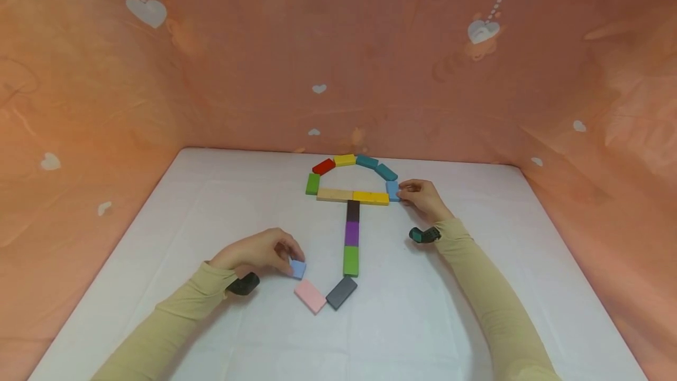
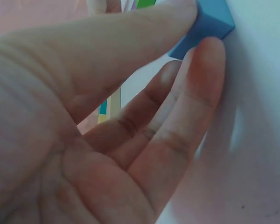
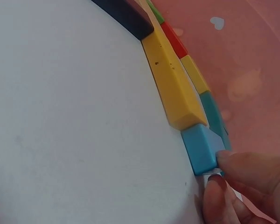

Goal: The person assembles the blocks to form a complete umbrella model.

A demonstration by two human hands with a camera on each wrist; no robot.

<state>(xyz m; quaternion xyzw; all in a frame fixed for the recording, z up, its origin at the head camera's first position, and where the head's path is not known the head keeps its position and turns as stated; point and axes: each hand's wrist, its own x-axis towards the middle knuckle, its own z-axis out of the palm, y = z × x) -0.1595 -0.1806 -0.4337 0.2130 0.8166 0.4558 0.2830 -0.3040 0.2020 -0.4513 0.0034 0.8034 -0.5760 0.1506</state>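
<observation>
My left hand (image 1: 261,250) pinches a periwinkle-blue block (image 1: 298,269) between thumb and fingers, close to the upper end of a pink block (image 1: 310,297). In the left wrist view the thumb and a fingertip bear on this blue block (image 2: 212,21). My right hand (image 1: 425,197) has thumb and finger at the outer side of a sky-blue block (image 1: 392,190), the right end of an arch of blocks. The right wrist view shows that sky-blue block (image 3: 200,149) against the end of a yellow block (image 3: 175,88), the thumb touching it.
A red block (image 1: 324,166) and a teal block (image 1: 367,161) lie in the arch. Below its straight base, a stem runs down through a purple block (image 1: 352,233) to a green block (image 1: 351,260). A dark grey block (image 1: 341,293) slants beneath. Orange cloth walls (image 1: 338,63) surround the white tabletop (image 1: 211,204).
</observation>
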